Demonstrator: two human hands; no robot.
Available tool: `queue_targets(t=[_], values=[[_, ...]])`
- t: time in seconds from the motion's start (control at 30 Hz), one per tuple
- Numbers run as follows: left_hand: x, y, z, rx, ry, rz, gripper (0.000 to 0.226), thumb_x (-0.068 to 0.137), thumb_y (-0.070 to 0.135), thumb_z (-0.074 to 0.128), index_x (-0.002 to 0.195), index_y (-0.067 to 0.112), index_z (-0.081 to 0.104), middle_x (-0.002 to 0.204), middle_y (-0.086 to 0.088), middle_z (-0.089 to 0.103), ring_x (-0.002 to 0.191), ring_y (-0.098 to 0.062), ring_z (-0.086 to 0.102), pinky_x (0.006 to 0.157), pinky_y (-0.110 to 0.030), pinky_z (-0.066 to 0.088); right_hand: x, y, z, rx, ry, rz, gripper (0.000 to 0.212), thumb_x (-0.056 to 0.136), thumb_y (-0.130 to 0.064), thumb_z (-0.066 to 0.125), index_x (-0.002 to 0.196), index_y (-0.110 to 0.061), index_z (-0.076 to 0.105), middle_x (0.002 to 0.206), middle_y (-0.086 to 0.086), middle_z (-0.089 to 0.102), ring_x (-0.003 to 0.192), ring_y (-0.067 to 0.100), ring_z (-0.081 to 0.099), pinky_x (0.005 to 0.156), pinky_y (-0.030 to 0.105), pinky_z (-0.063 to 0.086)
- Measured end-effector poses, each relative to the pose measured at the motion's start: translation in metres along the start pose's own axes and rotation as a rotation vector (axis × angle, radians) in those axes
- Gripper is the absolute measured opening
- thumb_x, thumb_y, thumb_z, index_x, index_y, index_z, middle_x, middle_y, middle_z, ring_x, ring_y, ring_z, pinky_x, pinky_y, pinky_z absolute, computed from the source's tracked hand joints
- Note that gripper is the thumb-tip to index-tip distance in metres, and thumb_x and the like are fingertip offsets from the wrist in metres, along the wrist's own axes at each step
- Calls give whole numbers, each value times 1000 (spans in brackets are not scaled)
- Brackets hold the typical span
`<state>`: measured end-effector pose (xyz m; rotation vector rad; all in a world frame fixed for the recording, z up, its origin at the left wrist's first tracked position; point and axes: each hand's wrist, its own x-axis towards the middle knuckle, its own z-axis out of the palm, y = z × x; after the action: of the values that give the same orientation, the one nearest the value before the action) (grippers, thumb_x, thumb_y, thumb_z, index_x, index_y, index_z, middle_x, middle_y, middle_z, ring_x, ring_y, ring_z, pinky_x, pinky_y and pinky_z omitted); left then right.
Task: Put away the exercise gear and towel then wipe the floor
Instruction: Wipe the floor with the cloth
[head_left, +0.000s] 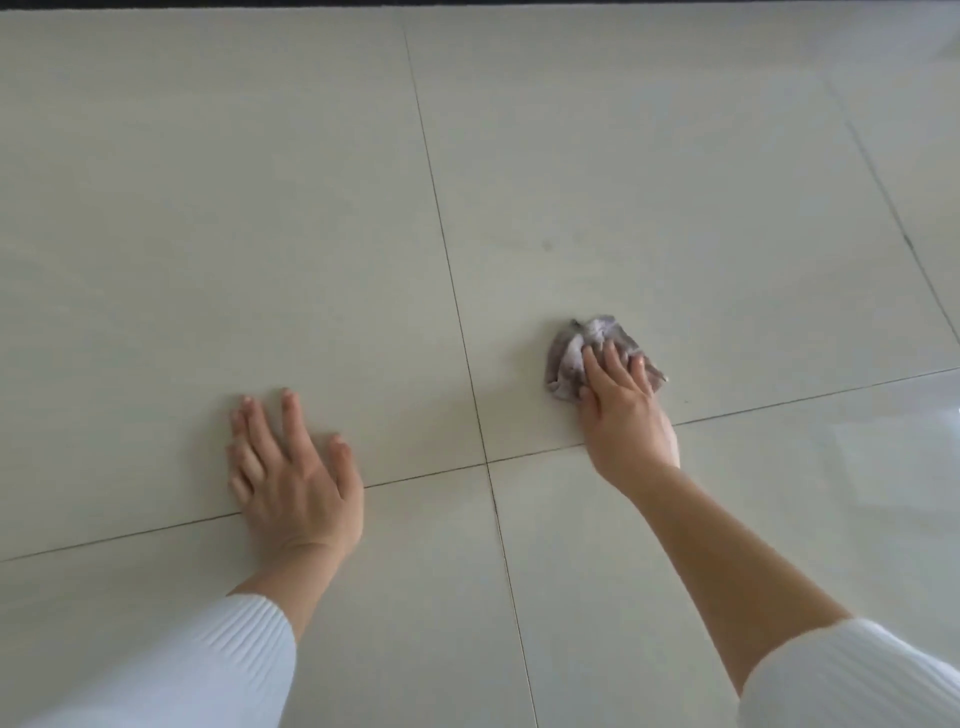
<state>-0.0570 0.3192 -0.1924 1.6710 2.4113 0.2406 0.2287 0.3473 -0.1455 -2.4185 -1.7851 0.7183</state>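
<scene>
Pale tiled floor (208, 208), its grout lines (487, 462) crossing between the two hands. Left grip (291, 467): fingers spread, palm flat on the tile left of the crossing. Right grip (623, 410): fingers straight, close together, pressing on the crumpled grey cloth (571, 353), which lies on the floor right of the crossing.
</scene>
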Motion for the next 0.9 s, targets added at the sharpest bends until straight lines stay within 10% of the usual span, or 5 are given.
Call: queue_targets(t=[0.23, 0.53, 0.9], values=[[-1, 0, -2, -19, 24, -5, 66, 85, 41, 36, 144, 12, 36, 152, -22, 27, 137, -41, 24, 107, -55, 25, -79, -12, 42, -400, -321, -1060, 48, 93, -33, 56, 141, -34, 47, 153, -7, 37, 145, 24, 26, 118, 39, 26], [1, -2, 3, 25, 25, -18, 67, 87, 45, 27, 148, 17, 29, 157, -16, 19, 144, -33, 16, 112, -50, 20, 79, -55, 26, -134, -8, -327, 52, 105, -40, 18, 154, -35, 6, 163, -5, -2, 149, 25, -12, 118, 36, -8], [1, -2, 1, 59, 23, 1, 66, 89, 46, 26, 149, 18, 25, 158, -15, 18, 145, -30, 13, 113, -45, 16, 151, -108, 25, -184, -4, -324, 52, 104, -40, 16, 154, -37, 4, 163, -2, -6, 148, 32, -14, 119, 43, -8]])
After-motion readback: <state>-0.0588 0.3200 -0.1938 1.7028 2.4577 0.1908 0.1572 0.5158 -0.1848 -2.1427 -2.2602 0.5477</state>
